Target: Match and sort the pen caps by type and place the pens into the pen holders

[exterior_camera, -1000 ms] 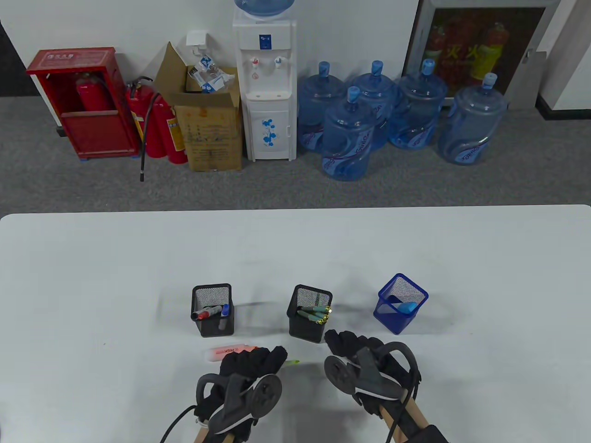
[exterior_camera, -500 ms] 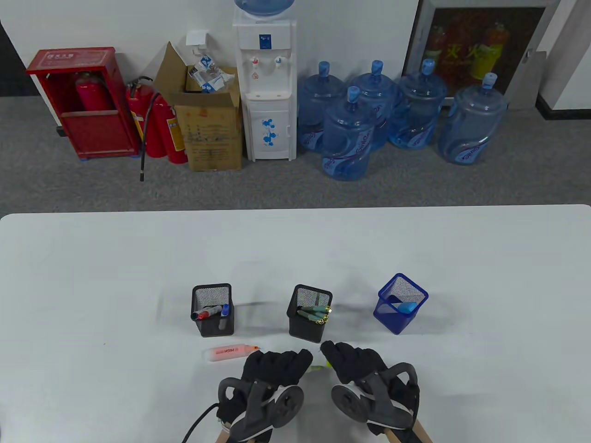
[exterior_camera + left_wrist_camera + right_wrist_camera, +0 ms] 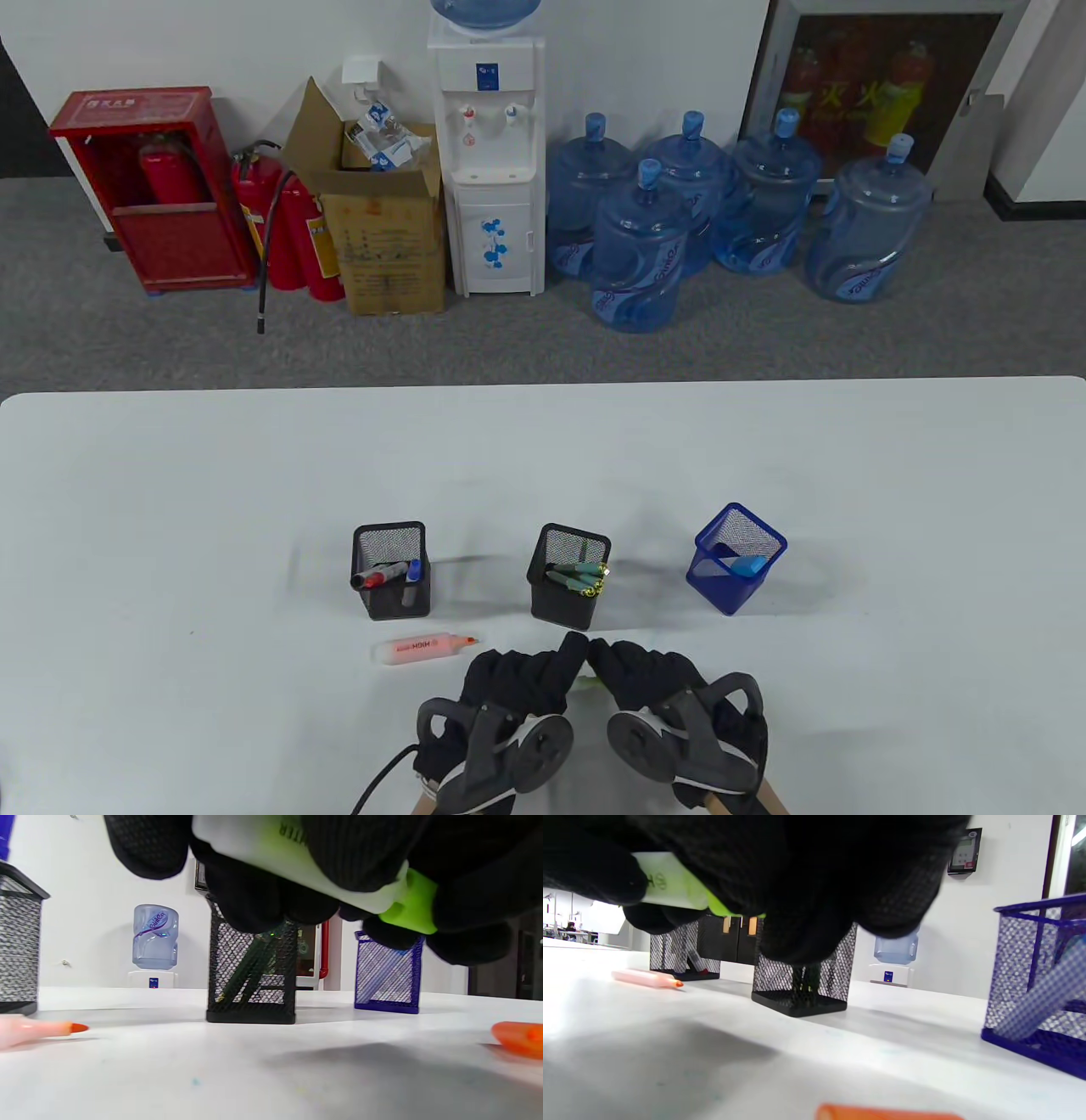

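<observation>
**Two hands, one green pen**

Where our two hands meet, we see a green highlighter (image 3: pixel 297 853) held between them. The left hand (image 3: pixel 509 692) has its grip curled tight round the pale body of the pen. The right hand (image 3: pixel 657 679) has its grip curled round the bright green cap (image 3: pixel 413 906) at the pen's end. Both hands are up off the white surface (image 3: pixel 170 509), and their fingertips touch each other in the table view.

Just past the hands stands the middle black holder (image 3: pixel 569 576), with green pens (image 3: pixel 577 579) leaning inside it. To its left is another black holder (image 3: pixel 391 570), which has a red marker and a blue marker in it. To the right is the blue holder (image 3: pixel 740 557), well apart from the others, with a light blue pen (image 3: pixel 748 564) inside.

A pink highlighter (image 3: pixel 422 649) lies flat on the surface, near the left black holder and left of our left hand. Its orange tip is bare. An orange cap (image 3: pixel 517 1037) lies on the surface under the hands; we see it only in the wrist views.

Beyond the surface are a water cooler (image 3: pixel 487 153), big blue water jugs (image 3: pixel 636 255), a cardboard box (image 3: pixel 382 229) and a red cabinet with fire extinguishers (image 3: pixel 153 187).
</observation>
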{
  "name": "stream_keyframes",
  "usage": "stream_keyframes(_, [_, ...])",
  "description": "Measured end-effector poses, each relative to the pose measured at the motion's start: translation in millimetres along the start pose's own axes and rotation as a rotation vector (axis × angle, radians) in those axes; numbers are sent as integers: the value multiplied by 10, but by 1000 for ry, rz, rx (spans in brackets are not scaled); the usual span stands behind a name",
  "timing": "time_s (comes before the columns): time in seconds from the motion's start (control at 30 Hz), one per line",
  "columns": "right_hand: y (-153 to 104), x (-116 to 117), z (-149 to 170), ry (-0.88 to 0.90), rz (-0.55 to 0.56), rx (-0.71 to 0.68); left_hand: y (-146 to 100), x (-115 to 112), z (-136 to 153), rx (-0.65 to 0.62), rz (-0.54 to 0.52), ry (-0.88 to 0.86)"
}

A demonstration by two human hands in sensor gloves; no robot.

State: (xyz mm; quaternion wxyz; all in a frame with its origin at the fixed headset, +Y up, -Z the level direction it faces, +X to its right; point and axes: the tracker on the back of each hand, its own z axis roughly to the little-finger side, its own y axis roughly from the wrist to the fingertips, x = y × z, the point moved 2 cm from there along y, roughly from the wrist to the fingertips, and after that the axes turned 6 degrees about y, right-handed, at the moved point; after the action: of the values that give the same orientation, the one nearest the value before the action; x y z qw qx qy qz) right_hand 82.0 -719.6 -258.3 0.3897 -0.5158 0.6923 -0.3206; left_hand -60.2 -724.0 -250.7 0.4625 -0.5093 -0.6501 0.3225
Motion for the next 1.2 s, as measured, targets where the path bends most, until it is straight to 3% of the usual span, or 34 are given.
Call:
stream_keyframes(0.47, [-22,-158,-147,-34,110,-41,-10,138,-34,-5,-88,-187])
stream_keyframes(0.63, [-25,-59,-83,15,75,-50,-16,25,9,-21,-30,-155])
stream_keyframes(0.73, [-36,-96,-37,11,110,-45,-14,-13,69,-15,-17,-172])
stream_keyframes(0.83, [-42,-244,44,39,174,-11,-14,-51,164,28,51,-211])
stream_keyframes(1.03, [9,-754,486,-113,295,100,-101,-30,456,88,44,-161])
stream_keyframes(1.2, [124,-1001,956,-444,213,215,-120,-76,576,112,78,-89])
